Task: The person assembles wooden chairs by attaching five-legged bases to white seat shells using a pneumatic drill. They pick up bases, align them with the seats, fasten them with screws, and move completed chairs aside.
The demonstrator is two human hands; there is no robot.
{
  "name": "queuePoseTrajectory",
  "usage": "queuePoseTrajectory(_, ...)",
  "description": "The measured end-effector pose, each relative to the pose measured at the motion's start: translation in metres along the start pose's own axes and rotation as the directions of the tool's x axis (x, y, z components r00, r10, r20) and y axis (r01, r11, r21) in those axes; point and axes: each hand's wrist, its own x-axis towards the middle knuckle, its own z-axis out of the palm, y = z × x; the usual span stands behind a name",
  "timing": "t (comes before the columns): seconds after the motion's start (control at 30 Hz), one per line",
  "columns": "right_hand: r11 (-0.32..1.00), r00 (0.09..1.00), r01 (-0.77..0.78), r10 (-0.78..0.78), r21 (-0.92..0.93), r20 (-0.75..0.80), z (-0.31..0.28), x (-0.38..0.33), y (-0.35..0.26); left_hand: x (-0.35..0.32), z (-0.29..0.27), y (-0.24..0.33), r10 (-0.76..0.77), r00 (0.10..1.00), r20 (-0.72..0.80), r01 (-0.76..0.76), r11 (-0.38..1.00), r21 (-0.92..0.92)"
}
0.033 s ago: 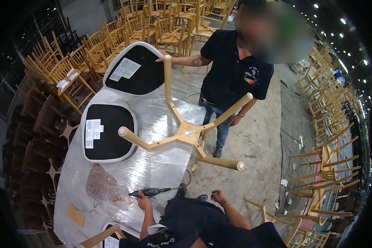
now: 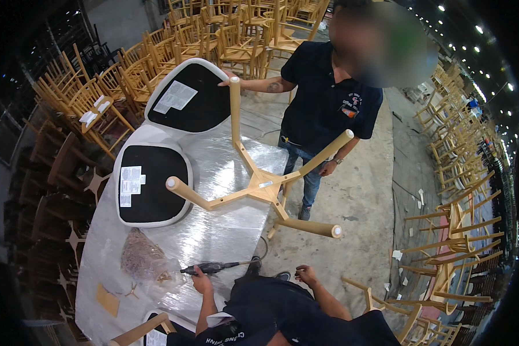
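My left hand (image 2: 202, 282) is wrapped round a black pneumatic screwdriver (image 2: 207, 269), its tip to the left over the table and its hose behind. My right hand (image 2: 306, 275) hangs off the table's right side, fingers loosely apart, nothing visible in it. A clear plastic bag (image 2: 144, 254) of small hardware, too blurred to name, lies by the screwdriver's tip. Ahead, a pale wooden chair base (image 2: 263, 185) shows its legs pointing up and outward. To its left lies an upturned white seat (image 2: 154, 183) with a black underside and white labels. Another upturned seat (image 2: 191, 97) lies behind it.
Shiny plastic film covers the table (image 2: 225, 225). A co-worker (image 2: 331, 98) stands opposite, one hand on the far seat's edge. A tan flat piece (image 2: 107, 300) and a wooden chair leg (image 2: 135, 331) are at near left. Stacked wooden chairs (image 2: 239, 49) stand behind; more chairs (image 2: 452, 230) line the right.
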Motion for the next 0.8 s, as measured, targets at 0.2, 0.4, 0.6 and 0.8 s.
queuePoseTrajectory(0.2,0.998,0.999,-0.039,0.04,0.059,-0.017,0.002,-0.005,0.002,0.008,0.0,0.002,-0.02,0.999,0.027,0.019,0.999,0.048)
queuePoseTrajectory(0.4,0.997,0.999,-0.053,0.053,0.055,-0.005,0.001,-0.012,0.003,0.007,0.0,-0.001,0.001,0.999,0.038,-0.001,1.0,0.008)
queuePoseTrajectory(0.6,1.0,1.0,-0.003,0.003,0.018,-0.001,0.001,-0.01,0.006,0.006,0.001,0.004,-0.035,0.999,0.027,0.034,0.999,0.028)
queuePoseTrajectory(0.8,0.999,1.0,0.02,-0.02,-0.028,-0.018,0.0,-0.01,0.01,-0.002,0.006,0.0,-0.016,1.0,0.001,0.016,0.998,-0.056)
